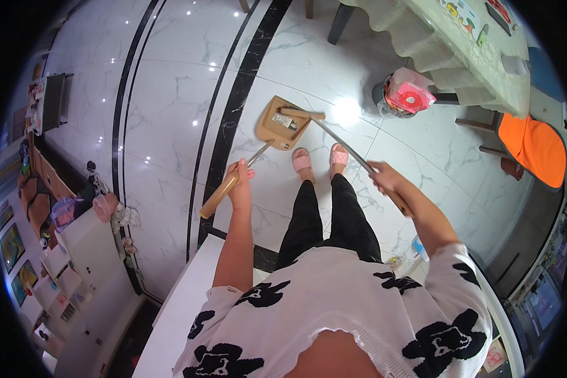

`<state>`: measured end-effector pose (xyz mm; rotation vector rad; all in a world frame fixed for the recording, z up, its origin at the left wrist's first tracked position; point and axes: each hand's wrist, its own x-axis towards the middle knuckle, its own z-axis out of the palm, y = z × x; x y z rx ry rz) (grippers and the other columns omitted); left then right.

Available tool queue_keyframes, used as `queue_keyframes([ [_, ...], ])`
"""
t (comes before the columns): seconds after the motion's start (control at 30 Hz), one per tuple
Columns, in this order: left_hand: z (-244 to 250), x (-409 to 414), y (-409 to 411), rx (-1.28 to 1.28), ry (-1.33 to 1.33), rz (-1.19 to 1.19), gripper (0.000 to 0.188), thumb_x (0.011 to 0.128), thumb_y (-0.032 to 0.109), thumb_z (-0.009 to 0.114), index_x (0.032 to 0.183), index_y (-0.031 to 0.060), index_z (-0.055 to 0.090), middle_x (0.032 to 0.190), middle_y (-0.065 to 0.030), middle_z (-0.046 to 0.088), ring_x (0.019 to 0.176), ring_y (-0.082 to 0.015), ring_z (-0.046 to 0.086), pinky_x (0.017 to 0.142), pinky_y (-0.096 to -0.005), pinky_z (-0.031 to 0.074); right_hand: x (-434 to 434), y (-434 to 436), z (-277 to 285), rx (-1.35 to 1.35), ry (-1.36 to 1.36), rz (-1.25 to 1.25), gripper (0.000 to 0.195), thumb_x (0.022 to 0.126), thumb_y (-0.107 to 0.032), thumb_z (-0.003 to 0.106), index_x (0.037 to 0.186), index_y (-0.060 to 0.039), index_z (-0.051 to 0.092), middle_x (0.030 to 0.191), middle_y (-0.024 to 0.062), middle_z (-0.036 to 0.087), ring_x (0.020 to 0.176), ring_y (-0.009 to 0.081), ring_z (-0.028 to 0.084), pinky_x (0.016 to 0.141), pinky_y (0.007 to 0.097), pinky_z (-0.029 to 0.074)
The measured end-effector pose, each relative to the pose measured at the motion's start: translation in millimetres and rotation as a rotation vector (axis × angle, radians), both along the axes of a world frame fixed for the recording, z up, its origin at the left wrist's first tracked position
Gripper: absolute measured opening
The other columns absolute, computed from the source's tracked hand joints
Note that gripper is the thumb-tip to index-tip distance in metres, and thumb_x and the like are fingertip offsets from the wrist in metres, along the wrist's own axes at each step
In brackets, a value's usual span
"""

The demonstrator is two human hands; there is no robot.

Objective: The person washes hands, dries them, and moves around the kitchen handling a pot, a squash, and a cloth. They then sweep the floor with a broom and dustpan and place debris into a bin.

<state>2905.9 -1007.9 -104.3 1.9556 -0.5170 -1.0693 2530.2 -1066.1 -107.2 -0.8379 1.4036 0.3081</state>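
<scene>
My left hand (240, 182) is closed around the long handle of a tan plastic dustpan (270, 130), which rests on the marble-look floor ahead of my feet. A broom (342, 140) is gripped by its metal pole in my right hand (386, 178). The broom's narrow head lies over the dustpan's open edge, its bristles inside the pan. A packet-like item with printing (284, 121) is in the pan; whether it is a loose wrapper or a label cannot be told.
A bin with a pink bag (408, 97) stands beside a table with a scalloped cloth (496, 85). To the right is a chair with an orange cover (531, 149). A white cabinet (184, 302) is close at my left. Shoes (125, 216) lie farther left.
</scene>
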Motion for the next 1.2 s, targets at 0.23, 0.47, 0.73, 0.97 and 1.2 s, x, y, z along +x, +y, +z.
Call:
queue_keyframes([
  [0.23, -6.9, -4.3, 2.2, -0.034, -0.044, 0.026, 0.032, 0.085, 0.028, 0.056, 0.09, -0.0034, 0.056, 0.077, -0.0086, 0.057, 0.063, -0.014, 0.058, 0.06, -0.0242, 0.049, -8.2, 3.8, 5.9, -0.106, 0.115, -0.133, 0.055, 0.081, -0.014, 0.046, 0.135, -0.015, 0.031, 0.057, 0.0035, 0.045, 0.04, 0.012, 0.042, 0.036, 0.0291, 0.039],
  [0.47, -1.6, -3.0, -3.4, -0.002, -0.116, -0.067, 0.033, 0.085, 0.029, 0.054, 0.09, -0.0038, 0.056, 0.076, -0.009, 0.057, 0.063, -0.0143, 0.058, 0.06, -0.0248, 0.047, 30.7, -19.0, -52.9, -0.219, 0.171, 0.044, 0.051, 0.08, -0.013, 0.044, 0.13, -0.0126, 0.038, 0.057, 0.0047, 0.045, 0.041, 0.0144, 0.043, 0.037, 0.0314, 0.041],
  [0.73, 0.4, -3.6, -3.3, 0.047, -0.076, -0.019, 0.039, 0.084, 0.035, 0.055, 0.096, -0.0021, 0.055, 0.079, -0.0078, 0.058, 0.064, -0.013, 0.055, 0.056, -0.0248, 0.046, 0.5, 32.1, 31.1, 0.029, 0.02, -0.346, 0.053, 0.079, -0.013, 0.047, 0.13, -0.0089, 0.038, 0.059, 0.0046, 0.046, 0.041, 0.0125, 0.041, 0.038, 0.0293, 0.038],
  [0.97, 6.3, 4.8, 1.8, 0.167, -0.18, -0.109, 0.042, 0.083, 0.039, 0.055, 0.102, 0.0013, 0.054, 0.081, -0.0072, 0.056, 0.062, -0.0114, 0.051, 0.05, -0.023, 0.044, -10.0, 50.4, 0.1, -0.053, 0.12, -0.516, 0.046, 0.08, -0.015, 0.045, 0.126, -0.011, 0.042, 0.058, 0.0022, 0.043, 0.04, 0.0104, 0.039, 0.037, 0.026, 0.038],
  [1.2, -18.3, 15.9, 7.3, 0.276, 0.022, -0.117, 0.053, 0.081, 0.052, 0.051, 0.105, 0.0039, 0.054, 0.088, -0.0076, 0.057, 0.066, -0.0126, 0.053, 0.052, -0.0225, 0.044, 13.7, 88.3, -19.9, 0.039, -0.024, -0.441, 0.032, 0.077, -0.013, 0.046, 0.107, -0.0052, 0.054, 0.062, 0.0099, 0.052, 0.038, 0.0149, 0.045, 0.035, 0.0325, 0.043],
])
